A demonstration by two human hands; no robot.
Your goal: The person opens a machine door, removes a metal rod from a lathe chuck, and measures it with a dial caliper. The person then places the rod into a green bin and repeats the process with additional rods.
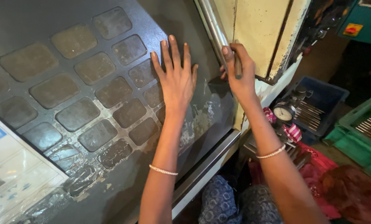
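My left hand (175,76) lies flat with fingers spread against a dark grey machine door (181,25) that has several rounded square window panes (94,68). My right hand (237,70) is wrapped around the long metal bar handle (213,25) on the door's right edge. Both wrists carry thin beaded bracelets.
A worn cream machine panel (256,29) stands right of the handle. A white label sheet (11,166) is stuck at the door's lower left. Lower right: a dial gauge (282,112), a blue bin (324,99) and a green crate (359,132) with metal rods, red cloth (318,161).
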